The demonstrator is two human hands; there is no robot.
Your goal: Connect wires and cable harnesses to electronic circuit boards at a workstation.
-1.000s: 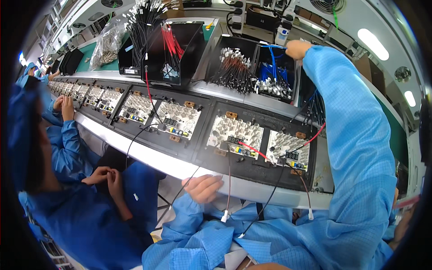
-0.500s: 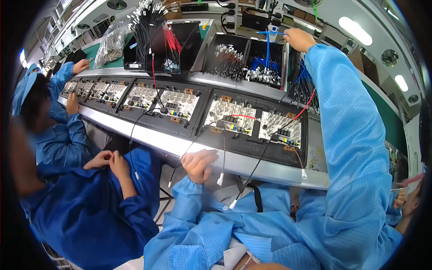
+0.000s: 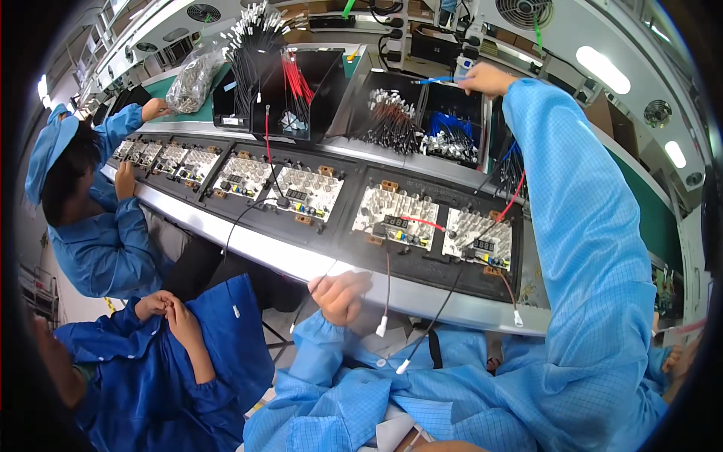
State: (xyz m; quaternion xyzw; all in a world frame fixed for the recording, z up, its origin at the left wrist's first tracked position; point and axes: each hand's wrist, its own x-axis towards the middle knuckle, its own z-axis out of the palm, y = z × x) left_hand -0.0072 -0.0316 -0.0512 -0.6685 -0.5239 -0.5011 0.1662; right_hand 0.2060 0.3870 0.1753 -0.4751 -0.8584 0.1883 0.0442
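Observation:
Over the far bins, my right hand (image 3: 488,80) pinches a blue wire (image 3: 438,80) that stretches out to its left. Below it, a black bin (image 3: 482,162) has more blue wires lying in it. At the near rail, my left hand (image 3: 340,295) is curled closed; whatever its fingers may hold is hidden. A dark wire with a white end (image 3: 293,328) hangs beside that hand. In front of me two white circuit boards, one at left (image 3: 414,203) and one at right (image 3: 459,226), sit in a black tray (image 3: 422,260). Red, black and brown wires run from them, some hanging over the rail.
A metal rail (image 3: 422,297) borders the near side. More boards in trays (image 3: 248,203) continue leftward. Bins of black wires (image 3: 252,68) and red wires (image 3: 296,79) stand behind, by a clear bag (image 3: 194,83). A co-worker in dark blue (image 3: 218,331) sits at left; another in light blue (image 3: 98,248) works beyond.
My right hand has moved slightly left, and its blue wire has come clear of the bin. The view has shifted a little. My left hand stays curled at the rail.

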